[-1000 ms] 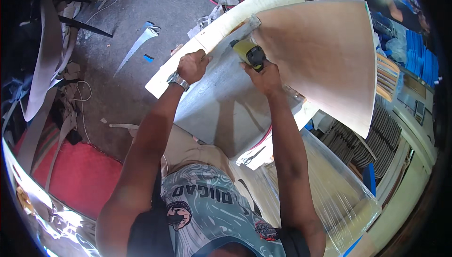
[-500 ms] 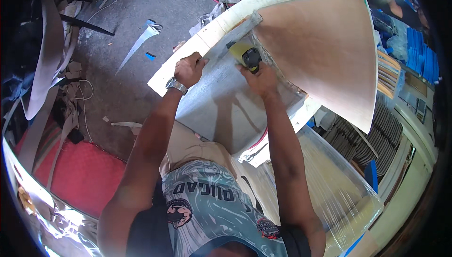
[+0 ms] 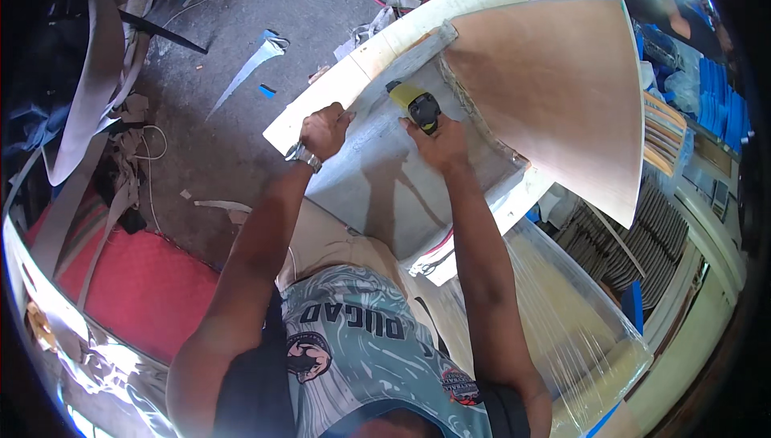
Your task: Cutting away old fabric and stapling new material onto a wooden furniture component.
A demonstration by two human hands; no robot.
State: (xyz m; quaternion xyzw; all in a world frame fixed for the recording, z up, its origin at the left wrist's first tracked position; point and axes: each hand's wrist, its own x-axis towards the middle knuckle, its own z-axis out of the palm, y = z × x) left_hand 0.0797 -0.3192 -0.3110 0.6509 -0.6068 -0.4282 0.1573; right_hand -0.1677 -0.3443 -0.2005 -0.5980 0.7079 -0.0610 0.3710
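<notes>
The right hand grips a yellow tool on the grey panel beside the plywood; the left hand, fingers clenched, steadies the panel's edge. Likely mid-pass; next calls for steady pressure.

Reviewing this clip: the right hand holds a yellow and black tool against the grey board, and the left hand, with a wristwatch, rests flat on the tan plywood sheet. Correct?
Not quite. In the head view the left hand with the wristwatch grips the near edge of the grey board, not the tan plywood sheet. The right hand does hold the yellow and black tool against that board.
</notes>
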